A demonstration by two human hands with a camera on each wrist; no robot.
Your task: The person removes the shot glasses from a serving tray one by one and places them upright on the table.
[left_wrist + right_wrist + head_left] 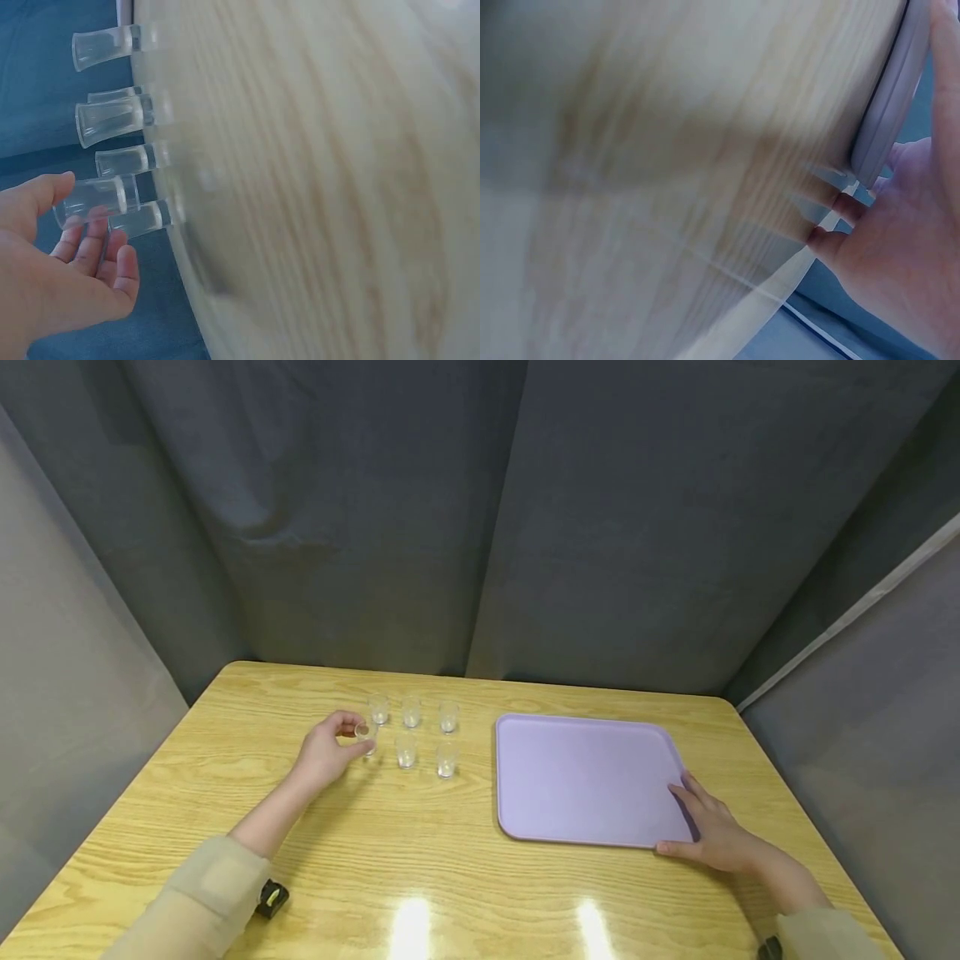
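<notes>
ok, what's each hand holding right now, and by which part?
Left hand pinches a small clear glass by its side wall near the rim, thumb opposite fingers. Right hand rests on the purple tray at its near right corner, fingers on the rim.

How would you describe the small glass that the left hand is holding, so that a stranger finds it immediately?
On the wooden table, left of the lilac tray, six small clear glasses stand in two rows of three. The glass is at the left end of the nearer row. It alone has the left hand pinching it; the others stand untouched.
</notes>
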